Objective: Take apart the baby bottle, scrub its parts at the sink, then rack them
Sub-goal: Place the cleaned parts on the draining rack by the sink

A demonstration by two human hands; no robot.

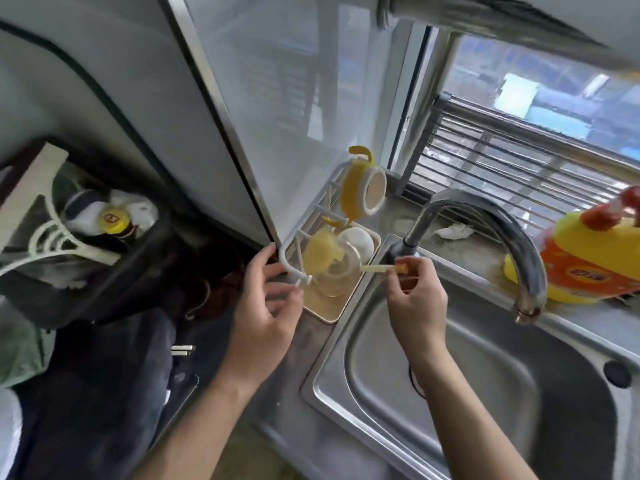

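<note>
One white wire drying rack point(283, 258) carried four bottle parts: one yellow handled collar point(358, 192), one translucent yellow lid point(318, 252), one white dome cap point(358, 239) and one clear bottle body point(337, 277). The right hand point(415, 296) pinched one thin pale straw point(375, 268) beside the rack. The left hand point(266, 299) hovered loosely spread at the rack's near corner, holding nothing. The rack stood on a steel desk point(308, 339) beside one sink point(450, 393), under one chrome faucet point(485, 216) and a window point(536, 98).

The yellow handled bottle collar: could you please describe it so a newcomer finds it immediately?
Start at the steel sink; the white drying rack stands at its far left corner. The yellow collar sits highest on the rack, the only ring-shaped piece with a handle.
</note>
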